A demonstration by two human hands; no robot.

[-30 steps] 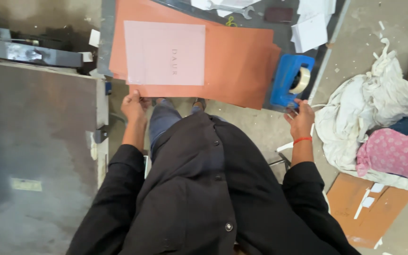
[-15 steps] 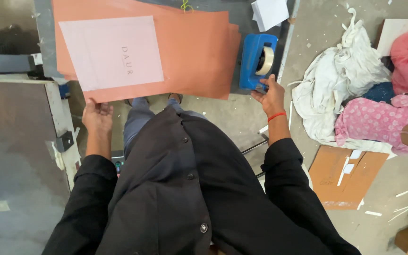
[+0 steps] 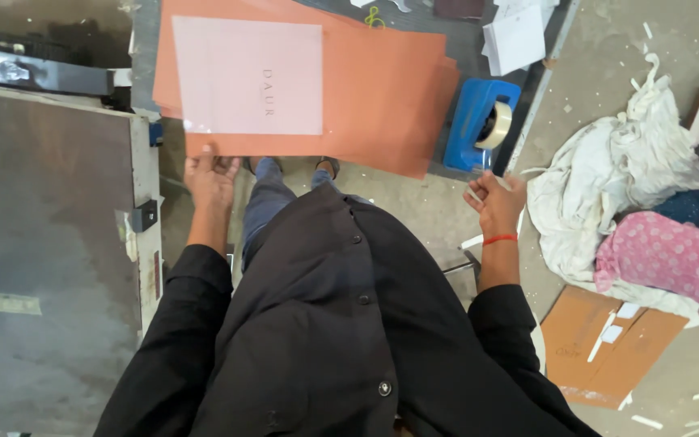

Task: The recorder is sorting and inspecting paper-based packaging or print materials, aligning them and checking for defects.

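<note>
Orange card sheets lie stacked on the grey bench ahead of me, their far edge cut off by the top of the view. A pale pink sheet lies flat on top of the stack, toward its left side. My left hand grips the near edge of the orange card sheets just below the pink sheet's lower left corner; the fingertips curl under the card and are hidden, so only the knuckles and the back of the hand show. My right hand is at the bench edge, just below a blue tape dispenser that stands beside the stack. Its fingers are curled and pinched toward the thumb, and a thin pale strip seems to run between them and the dispenser; I cannot tell for certain whether I hold tape. A red band circles that wrist. My black coat covers most of my legs, leaving only a blue trouser leg visible. A dark metal machine plate fills the left side and is cut off at the frame edge. A white cloth heap and a pink patterned cloth lie on the floor at right, near a brown card piece.
</note>
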